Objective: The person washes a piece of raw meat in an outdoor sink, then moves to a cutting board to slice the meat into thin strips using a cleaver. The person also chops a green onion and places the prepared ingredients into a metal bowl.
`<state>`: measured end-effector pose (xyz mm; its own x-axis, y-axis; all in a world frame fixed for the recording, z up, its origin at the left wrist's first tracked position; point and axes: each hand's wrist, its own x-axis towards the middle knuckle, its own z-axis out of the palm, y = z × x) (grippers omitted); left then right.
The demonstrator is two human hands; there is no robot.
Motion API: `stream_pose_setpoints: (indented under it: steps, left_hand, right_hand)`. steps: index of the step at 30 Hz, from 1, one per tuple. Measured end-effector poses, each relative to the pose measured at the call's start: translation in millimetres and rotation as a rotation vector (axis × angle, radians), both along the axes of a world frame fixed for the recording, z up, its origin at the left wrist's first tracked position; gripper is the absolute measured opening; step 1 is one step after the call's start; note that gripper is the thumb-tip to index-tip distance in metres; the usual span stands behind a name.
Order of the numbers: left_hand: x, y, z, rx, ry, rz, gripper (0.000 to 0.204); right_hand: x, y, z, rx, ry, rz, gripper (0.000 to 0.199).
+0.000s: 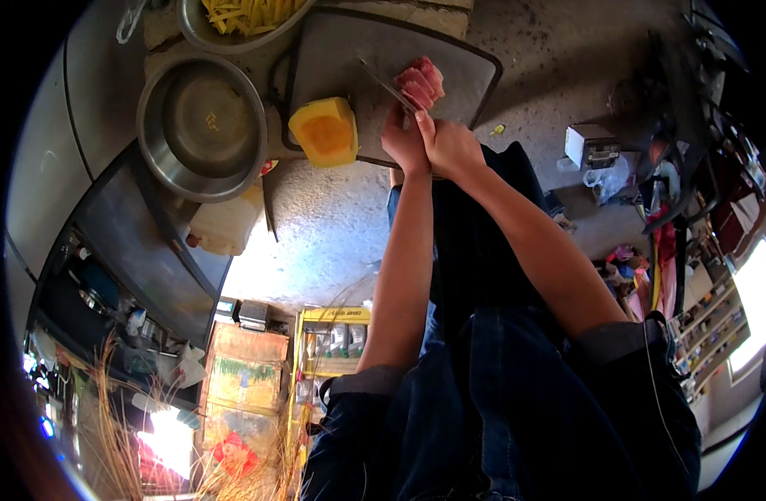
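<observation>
On a dark cutting board (337,50) lie several slices of red and pale meat (421,83), set side by side. A knife (385,85) slants across the board just left of the meat, its tip pointing far left. My right hand (455,150) is closed around the knife's near end, thumb stretched along it. My left hand (405,144) is curled beside the blade and touches my right hand; its fingertips and anything in them are hidden. A thick, cut yellow-orange chunk of squash (326,132) sits at the board's near left corner.
Left of the board stands a wide metal basin (170,113) with a few yellow bits inside. Behind it, a metal bowl holds yellow strips (249,13). A pale plastic jug (224,224) is below the basin. A small box (590,148) and plastic bag (607,179) lie on the right floor.
</observation>
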<state>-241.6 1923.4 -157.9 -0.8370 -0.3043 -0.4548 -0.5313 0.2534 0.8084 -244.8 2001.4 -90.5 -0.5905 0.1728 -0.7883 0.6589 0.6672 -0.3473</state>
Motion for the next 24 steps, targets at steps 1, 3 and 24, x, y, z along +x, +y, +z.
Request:
stream_pose_setpoints:
  steps: [1, 3, 24]
  left_hand:
    - [1.8, -1.2, -3.0, 0.014, 0.024, 0.015, 0.035]
    - [-0.3, -0.8, 0.0, 0.024, -0.017, 0.021, 0.035]
    - [2.0, -0.3, 9.9, 0.203, -0.038, 0.061, 0.022]
  right_hand:
    - [-1.8, -1.6, 0.2, -0.009, 0.006, -0.007, 0.079]
    - [-7.0, -2.4, 1.3, -0.019, 0.017, -0.027, 0.079]
    - [29.6, 2.5, -24.6, 0.011, 0.122, -0.077, 0.069]
